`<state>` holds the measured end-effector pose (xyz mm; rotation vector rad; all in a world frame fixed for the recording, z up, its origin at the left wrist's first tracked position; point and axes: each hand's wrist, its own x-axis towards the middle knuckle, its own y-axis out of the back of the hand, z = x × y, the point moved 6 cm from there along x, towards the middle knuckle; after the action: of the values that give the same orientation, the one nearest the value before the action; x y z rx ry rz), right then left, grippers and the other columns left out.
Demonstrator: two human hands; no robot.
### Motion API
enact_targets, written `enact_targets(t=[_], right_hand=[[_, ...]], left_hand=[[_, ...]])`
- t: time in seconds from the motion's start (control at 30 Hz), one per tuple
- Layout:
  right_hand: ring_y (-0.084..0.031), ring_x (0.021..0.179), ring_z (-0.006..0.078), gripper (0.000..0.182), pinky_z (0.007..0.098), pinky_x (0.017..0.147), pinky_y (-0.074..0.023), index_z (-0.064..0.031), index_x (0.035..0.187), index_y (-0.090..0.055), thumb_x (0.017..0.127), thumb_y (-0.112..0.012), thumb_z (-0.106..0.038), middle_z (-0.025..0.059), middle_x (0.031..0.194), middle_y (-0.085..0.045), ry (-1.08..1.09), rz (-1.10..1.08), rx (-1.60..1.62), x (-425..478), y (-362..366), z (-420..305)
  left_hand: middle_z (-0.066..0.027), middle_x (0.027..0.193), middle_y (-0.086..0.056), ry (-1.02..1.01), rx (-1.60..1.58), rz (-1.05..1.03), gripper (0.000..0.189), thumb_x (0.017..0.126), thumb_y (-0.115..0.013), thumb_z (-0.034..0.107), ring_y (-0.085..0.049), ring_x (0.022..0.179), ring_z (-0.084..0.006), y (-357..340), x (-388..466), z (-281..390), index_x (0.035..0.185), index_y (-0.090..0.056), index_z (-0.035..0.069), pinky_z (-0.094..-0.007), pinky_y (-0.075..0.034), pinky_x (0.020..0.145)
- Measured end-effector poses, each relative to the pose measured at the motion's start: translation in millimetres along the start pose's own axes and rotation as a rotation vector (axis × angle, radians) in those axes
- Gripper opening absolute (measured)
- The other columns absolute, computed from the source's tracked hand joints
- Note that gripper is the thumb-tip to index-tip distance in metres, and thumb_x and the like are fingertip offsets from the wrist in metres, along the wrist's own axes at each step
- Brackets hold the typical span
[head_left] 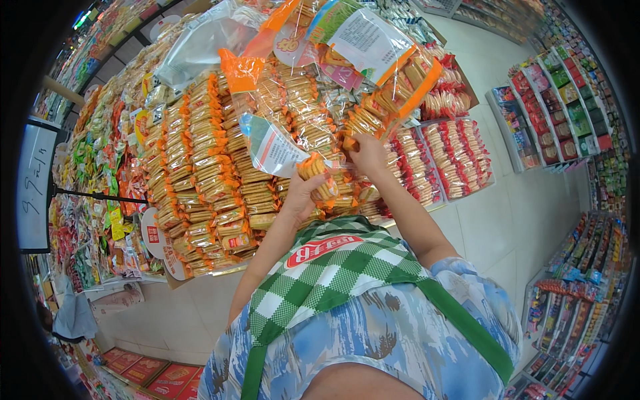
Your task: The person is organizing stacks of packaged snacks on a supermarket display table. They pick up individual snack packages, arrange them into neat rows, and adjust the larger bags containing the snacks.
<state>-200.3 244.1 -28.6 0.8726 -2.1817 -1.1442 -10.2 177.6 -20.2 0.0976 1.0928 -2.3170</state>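
Note:
My left hand (301,196) is closed around a small bundle of orange-ended cracker packets (320,177). My right hand (367,154) grips an orange-ended packet (350,143) beside the opening of a large clear bag with orange edges (422,95), in which more such packets lie in a row. The bag rests on the heaped display, with its printed label (372,42) facing up. An emptier-looking clear bag with a printed panel (275,147) lies just beyond my left hand. Stacked rows of orange-ended cracker packets (205,145) spread to the left of both hands.
Red-ended cracker packets (457,157) fill boxes at the right. Mixed wrapped snacks (100,200) cover the left side, near a handwritten price sign (36,185) on a black arm. A snack rack (557,107) stands across the tiled floor (480,225). A person's sleeve (75,312) shows at lower left.

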Motion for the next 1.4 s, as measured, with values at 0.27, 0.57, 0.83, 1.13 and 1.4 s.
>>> enact_targets(t=[0.27,0.57,0.83,1.13,1.4], right_hand=[[-0.061,0.074,0.0250,0.038,0.0357,0.066,-0.0489,0.0012,0.100,-0.063,0.071,-0.075,-0.020,0.0133,0.083,-0.060,-0.001,0.154,0.503,-8.8,81.7,-63.1],[-0.058,0.058,0.0231,0.024,0.0333,0.059,-0.0489,0.0002,0.102,-0.063,0.088,-0.062,-0.020,0.0112,0.075,-0.058,-0.150,-0.468,1.001,-39.2,47.7,-102.9],[-0.064,0.077,0.0222,0.030,0.0360,0.066,-0.0512,-0.0028,0.102,-0.064,0.082,-0.067,-0.024,0.0101,0.087,-0.065,0.005,-0.179,0.032,29.5,5.8,11.8],[-0.063,0.090,0.0311,0.031,0.0415,0.078,-0.0506,-0.0019,0.091,-0.062,0.075,-0.072,-0.026,0.0136,0.093,-0.065,0.069,-0.122,-0.279,7.3,-5.8,-4.0],[-0.064,0.070,0.0209,0.030,0.0334,0.065,-0.0496,-0.0031,0.105,-0.067,0.081,-0.067,-0.022,0.0096,0.074,-0.067,-0.151,-0.008,0.645,-5.6,61.3,-47.3]], left_hand=[[-0.0095,0.112,-0.060,-0.264,0.123,0.099,0.044,0.081,-0.065,-0.006,-0.064,0.093,-0.0186,-31.8,-1.7,25.5,0.120,-0.046,0.002,-0.0302,-0.054,0.079],[-0.0076,0.102,-0.063,-0.305,0.268,0.110,0.047,0.080,-0.067,-0.004,-0.065,0.092,-0.0176,-13.1,-6.7,28.3,0.122,-0.045,0.002,-0.0305,-0.055,0.080],[-0.0096,0.117,-0.059,-0.088,-0.094,0.069,0.048,0.083,-0.066,0.005,-0.061,0.106,-0.0228,7.3,-2.5,5.0,0.128,-0.045,0.004,-0.0399,-0.055,0.086],[-0.0097,0.120,-0.058,-0.069,-0.166,0.075,0.049,0.085,-0.067,0.009,-0.059,0.110,-0.0240,9.7,-8.8,14.0,0.129,-0.046,0.005,-0.0413,-0.055,0.087],[-0.0093,0.118,-0.059,-0.194,-0.083,0.082,0.049,0.083,-0.068,0.003,-0.061,0.106,-0.0227,0.0,-10.7,25.3,0.127,-0.046,0.004,-0.0382,-0.054,0.087]])
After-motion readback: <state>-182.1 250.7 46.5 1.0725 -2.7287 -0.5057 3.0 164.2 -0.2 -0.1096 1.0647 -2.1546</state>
